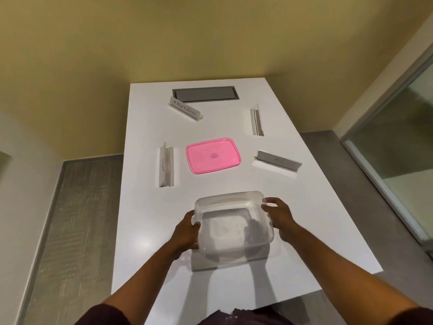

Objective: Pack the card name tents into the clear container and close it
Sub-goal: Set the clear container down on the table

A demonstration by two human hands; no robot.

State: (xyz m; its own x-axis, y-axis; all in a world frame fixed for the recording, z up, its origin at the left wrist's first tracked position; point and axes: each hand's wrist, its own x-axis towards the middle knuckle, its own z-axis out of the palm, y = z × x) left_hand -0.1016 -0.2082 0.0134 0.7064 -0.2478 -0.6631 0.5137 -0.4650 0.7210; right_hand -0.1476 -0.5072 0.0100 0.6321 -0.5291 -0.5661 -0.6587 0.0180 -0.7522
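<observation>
The clear container (pixel 230 200) is empty and lidless, held slightly above the near part of the white table (pixel 316 219). My left hand (pixel 186 233) grips its left wall and my right hand (pixel 280 215) grips its right wall. Its pink lid (pixel 213 156) lies flat at the table's middle. Several white card name tents lie around the lid: one (pixel 185 109) at the far left with writing on it, one (pixel 256 120) at the far right, one (pixel 166 164) left of the lid, one (pixel 277 160) right of the lid.
A grey recessed cable hatch (pixel 205 93) sits in the table's far end. Grey floor (pixel 77 219) runs along both sides of the table. Yellow walls stand behind, and a glass door (pixel 403 148) is at the right.
</observation>
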